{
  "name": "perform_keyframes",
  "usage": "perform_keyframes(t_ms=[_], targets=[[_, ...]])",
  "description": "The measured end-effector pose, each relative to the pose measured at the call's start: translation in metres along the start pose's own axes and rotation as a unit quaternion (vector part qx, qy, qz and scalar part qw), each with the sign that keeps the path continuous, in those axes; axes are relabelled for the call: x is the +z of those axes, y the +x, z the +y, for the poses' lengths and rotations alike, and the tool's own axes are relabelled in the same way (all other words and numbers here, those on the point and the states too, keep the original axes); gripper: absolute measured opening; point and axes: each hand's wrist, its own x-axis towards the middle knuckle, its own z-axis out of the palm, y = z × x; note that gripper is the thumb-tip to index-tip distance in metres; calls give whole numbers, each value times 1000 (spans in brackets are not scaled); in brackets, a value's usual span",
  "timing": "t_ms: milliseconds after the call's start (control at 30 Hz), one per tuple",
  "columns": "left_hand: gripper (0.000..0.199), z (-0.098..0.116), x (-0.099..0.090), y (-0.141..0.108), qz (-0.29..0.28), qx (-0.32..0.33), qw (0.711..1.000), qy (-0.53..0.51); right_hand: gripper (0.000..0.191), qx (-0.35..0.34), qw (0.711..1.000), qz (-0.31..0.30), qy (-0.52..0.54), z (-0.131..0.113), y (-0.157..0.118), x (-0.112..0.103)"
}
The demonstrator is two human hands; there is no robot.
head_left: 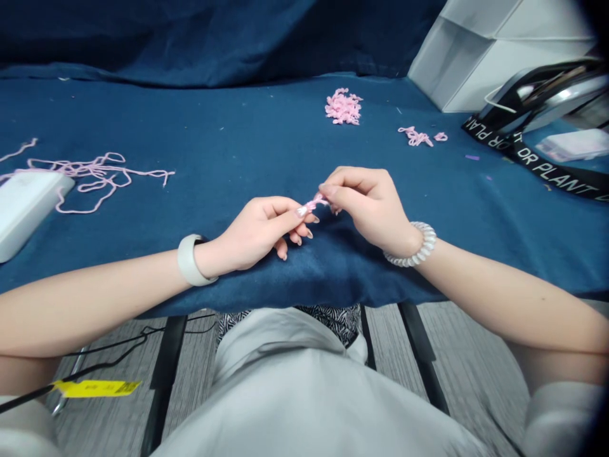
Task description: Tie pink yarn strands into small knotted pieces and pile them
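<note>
A short piece of pink yarn is stretched between my two hands over the front part of the blue-covered table. My left hand pinches its left end between thumb and forefinger, with the other fingers loosely curled below. The thumb and forefinger of my right hand grip the other end, slightly higher. Beyond my hands lies a heap of small pink yarn pieces, and a smaller group of pink pieces is to its right. Long loose pink yarn lies tangled at the left.
A white box-shaped object rests at the left edge, touching the long yarn. At the back right are white drawers, a black lettered strap and a clear case. The blue cloth covers the table.
</note>
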Motion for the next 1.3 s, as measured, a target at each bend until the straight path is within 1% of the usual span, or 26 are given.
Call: perform_keyframes(t_ms=[133,200,300,367,500,600,767,933,1067,1133,1233,1300], targets=[[25,-2,-1,0,0,5,1000,-8,38,77,995,-38,55,6,3,-2],[26,-3,-1,0,-3,9,1000,-11,45,87,993,-63,48,5,3,-2],[29,-3,-1,1,0,8,1000,-7,47,73,992,-96,18,0,1,-1],[30,-2,0,1,5,4,1000,-2,44,63,994,-93,1,-3,0,-1],[28,-2,-1,1,16,-7,1000,-12,42,53,996,-67,-29,-5,1,-1],[26,0,0,1,26,-17,999,-35,42,52,996,-68,-29,-4,2,-1],[30,5,1,0,32,-37,995,-82,43,52,996,-64,-31,-3,0,-1],[23,3,1,-1,22,3,1000,-5,46,62,995,-61,-51,-1,-1,0],[20,-1,-1,0,27,7,1000,3,53,56,995,-66,-55,-1,-1,0],[19,-1,-1,0,28,7,1000,5,55,64,993,-82,-49,-1,-1,-1],[22,-1,0,-1,28,8,999,21,52,83,989,-110,-56,1,-1,-1],[24,0,1,-1,30,9,999,31,48,83,988,-111,-60,2,-1,-1]])
